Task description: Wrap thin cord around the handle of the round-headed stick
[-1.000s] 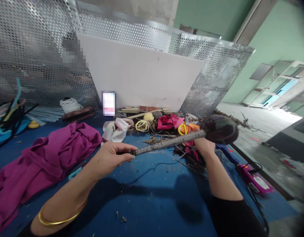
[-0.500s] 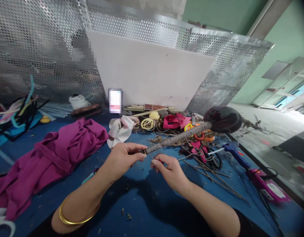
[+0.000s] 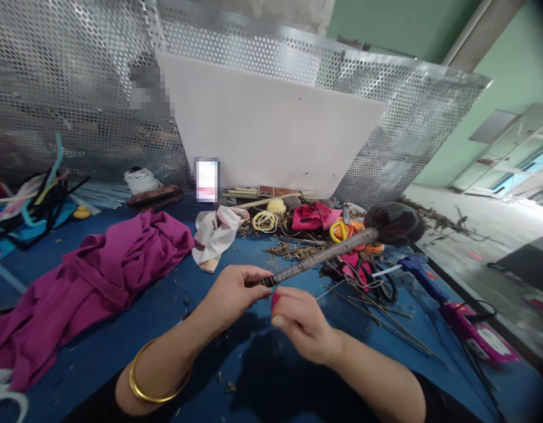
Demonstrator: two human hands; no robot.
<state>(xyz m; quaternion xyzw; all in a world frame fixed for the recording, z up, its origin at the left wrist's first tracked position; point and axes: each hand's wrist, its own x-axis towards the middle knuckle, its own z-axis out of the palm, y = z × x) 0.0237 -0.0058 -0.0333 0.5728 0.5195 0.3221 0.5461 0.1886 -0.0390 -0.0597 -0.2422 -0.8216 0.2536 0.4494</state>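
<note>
A stick wound with grey cord slants up to the right over the table. Its far end carries a dark rounded bundle. My left hand is closed round the near end, thumb and fingers pinching a darker, ridged stretch of the winding. Just right of that end, my right hand is curled shut on thin grey cord, mostly hidden by the fingers. Something red shows at its index fingertip; whether it is a nail or a scrap is unclear. A loose grey cord runs off behind this hand.
Purple cloth lies left on the blue table. A glue gun and a pink box lie right, near thin sticks. Dry plant bits, yellow cord and pink fabric are behind, before a white board.
Both hands have shifted slightly down and right, with the stick's near end lowered. The bundle has dropped a little and moved left. My right hand has turned, its fingers curling more tightly.
</note>
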